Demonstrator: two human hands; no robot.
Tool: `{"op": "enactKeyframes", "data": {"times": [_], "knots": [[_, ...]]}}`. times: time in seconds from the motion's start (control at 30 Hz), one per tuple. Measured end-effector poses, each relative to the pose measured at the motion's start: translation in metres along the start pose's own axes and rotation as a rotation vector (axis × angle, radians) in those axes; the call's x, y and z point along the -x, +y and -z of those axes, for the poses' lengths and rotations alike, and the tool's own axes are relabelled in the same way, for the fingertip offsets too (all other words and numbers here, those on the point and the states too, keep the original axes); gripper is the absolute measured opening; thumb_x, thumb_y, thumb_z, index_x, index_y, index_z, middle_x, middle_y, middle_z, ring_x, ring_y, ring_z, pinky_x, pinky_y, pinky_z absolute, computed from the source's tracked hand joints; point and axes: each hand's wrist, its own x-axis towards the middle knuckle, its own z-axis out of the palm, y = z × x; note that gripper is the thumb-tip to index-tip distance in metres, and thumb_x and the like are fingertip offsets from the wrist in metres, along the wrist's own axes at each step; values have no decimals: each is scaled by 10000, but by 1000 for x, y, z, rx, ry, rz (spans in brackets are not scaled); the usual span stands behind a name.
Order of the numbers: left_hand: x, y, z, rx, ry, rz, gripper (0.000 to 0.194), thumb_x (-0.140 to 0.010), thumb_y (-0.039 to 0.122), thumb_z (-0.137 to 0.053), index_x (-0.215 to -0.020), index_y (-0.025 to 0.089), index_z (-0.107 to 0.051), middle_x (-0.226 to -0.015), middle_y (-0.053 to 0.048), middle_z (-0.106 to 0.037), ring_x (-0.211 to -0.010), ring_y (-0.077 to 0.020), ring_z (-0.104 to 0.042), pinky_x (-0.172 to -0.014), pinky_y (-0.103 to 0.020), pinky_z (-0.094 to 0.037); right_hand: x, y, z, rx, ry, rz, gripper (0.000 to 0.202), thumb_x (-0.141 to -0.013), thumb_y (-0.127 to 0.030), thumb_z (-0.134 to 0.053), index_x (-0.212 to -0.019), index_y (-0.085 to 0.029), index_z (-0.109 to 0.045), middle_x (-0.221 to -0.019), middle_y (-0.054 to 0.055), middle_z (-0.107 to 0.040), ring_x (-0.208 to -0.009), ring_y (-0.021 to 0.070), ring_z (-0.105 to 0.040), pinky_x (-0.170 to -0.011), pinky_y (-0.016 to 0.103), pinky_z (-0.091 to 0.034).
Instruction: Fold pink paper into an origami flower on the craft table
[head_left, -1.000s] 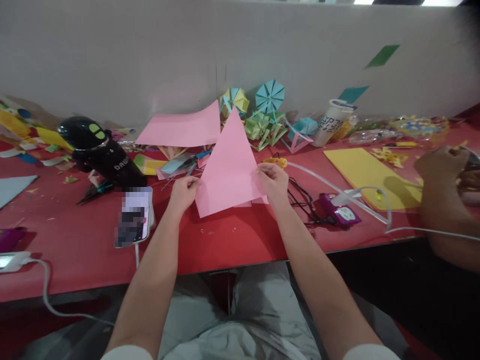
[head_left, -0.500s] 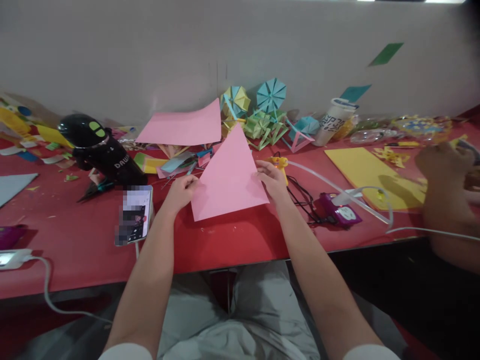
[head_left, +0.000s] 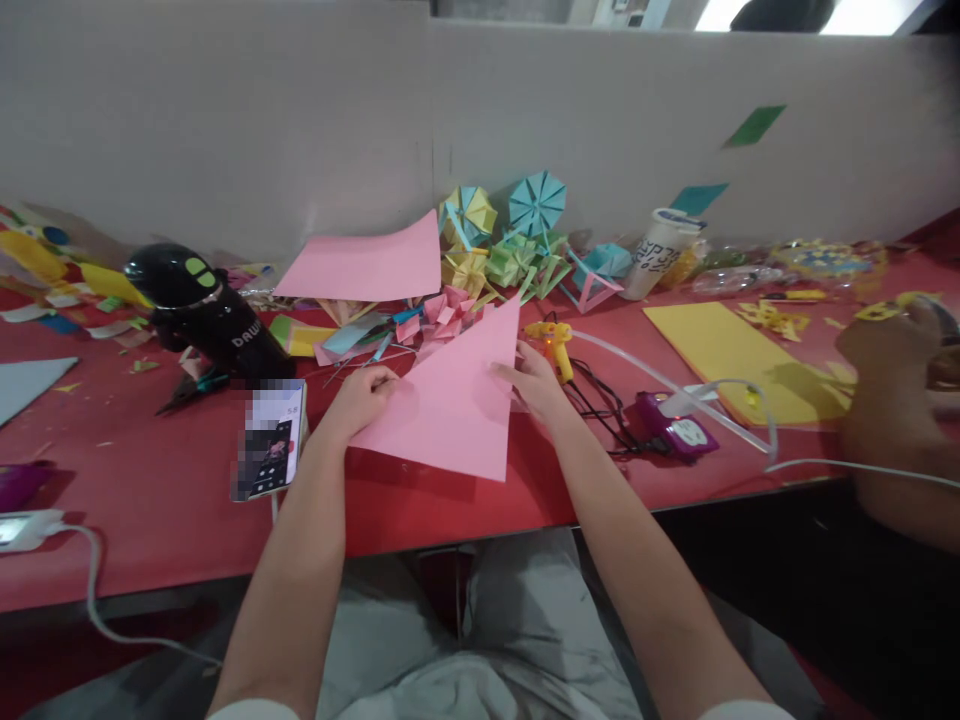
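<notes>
A sheet of pink paper (head_left: 450, 410) is held up off the red table between my two hands, its pointed corner aimed away from me to the right. My left hand (head_left: 365, 403) pinches the left edge. On the right edge, my right hand (head_left: 531, 382) grips with the thumb on top and the fingers behind, partly hidden. Just beyond the paper lie pink paper scraps (head_left: 446, 315). A yellow hot glue gun (head_left: 553, 345) stands right beside my right hand.
A phone (head_left: 271, 440) and a black bottle (head_left: 217, 320) are at the left. Folded paper models (head_left: 538, 203) and another pink sheet (head_left: 367, 265) sit by the wall. To the right are a purple power adapter (head_left: 677, 428), yellow paper (head_left: 735, 365) and another person's arm (head_left: 885, 400).
The pink paper has turned clockwise in my hands; its tip has swung right and its near right corner has come closer to me. The view has shifted slightly.
</notes>
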Motion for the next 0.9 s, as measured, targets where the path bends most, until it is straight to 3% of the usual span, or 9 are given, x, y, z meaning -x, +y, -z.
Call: {"op": "enactKeyframes", "data": {"times": [0.1,0.27,0.43,0.5,0.6,0.63,0.7,0.8,0.9], "knots": [[2,3,0,-9,-89,-33,186,-791,297,-521,-777,192,-674,-837,-50,-719,-813,-218,-642,-755,-316,-450,-2,2,1,-13,81,46,493,-606,-332,-798,-1023,-194,-574,-967,49,-720,-825,176,-679,-810,361,-544],[3,1,-9,-10,2,-89,233,-820,368,-557,-890,190,-689,-938,-72,-732,-884,-224,-648,-800,-311,-464,-1,6,3,84,158,59,514,-577,-306,-784,-1020,-190,-549,-986,64,-715,-835,172,-675,-804,351,-541],[3,7,-13,-20,-25,-113,244,-858,349,-497,-836,190,-682,-859,-65,-718,-803,-208,-631,-730,-302,-436,3,11,-3,123,150,36,669,-571,-329,-769,-1155,-183,-477,-1037,94,-686,-868,187,-672,-800,362,-544],[4,11,-12,-46,-10,-111,228,-851,331,-504,-788,192,-673,-777,-48,-695,-733,-194,-603,-679,-292,-411,7,10,-4,217,202,115,722,-616,-344,-726,-1252,-186,-422,-1099,113,-656,-926,208,-660,-813,391,-547],[5,19,-7,-109,26,-107,193,-835,273,-507,-739,201,-658,-733,-41,-675,-707,-191,-587,-662,-294,-389,14,-4,-8,585,402,439,657,-736,-331,-621,-1340,-192,-403,-1331,162,-513,-1219,262,-526,-995,472,-468],[5,22,-5,-137,33,-106,189,-834,257,-502,-729,205,-651,-739,-46,-677,-718,-197,-590,-667,-298,-386,16,-12,-10,759,394,540,601,-779,-321,-591,-1344,-195,-430,-1412,167,-444,-1323,282,-434,-1080,501,-389],[7,27,0,-200,40,-96,191,-844,253,-490,-731,216,-640,-771,-57,-688,-740,-212,-600,-668,-308,-379,18,-33,-19,1045,211,656,499,-824,-277,-552,-1316,-221,-497,-1513,134,-346,-1414,294,-319,-1158,514,-267],[10,35,7,-302,52,-43,187,-858,261,-477,-773,237,-642,-844,-67,-710,-769,-235,-615,-638,-313,-355,15,-65,-35,1279,146,623,565,-837,-296,-574,-1389,-240,-465,-1584,90,-230,-1492,344,-74,-1184,577,-90],[12,41,12,-356,55,-35,191,-862,254,-467,-805,234,-648,-876,-82,-716,-798,-253,-622,-614,-315,-332,7,-84,-48,1340,118,560,550,-849,-330,-587,-1381,-240,-484,-1579,85,-253,-1489,372,-52,-1161,623,-21]]}}
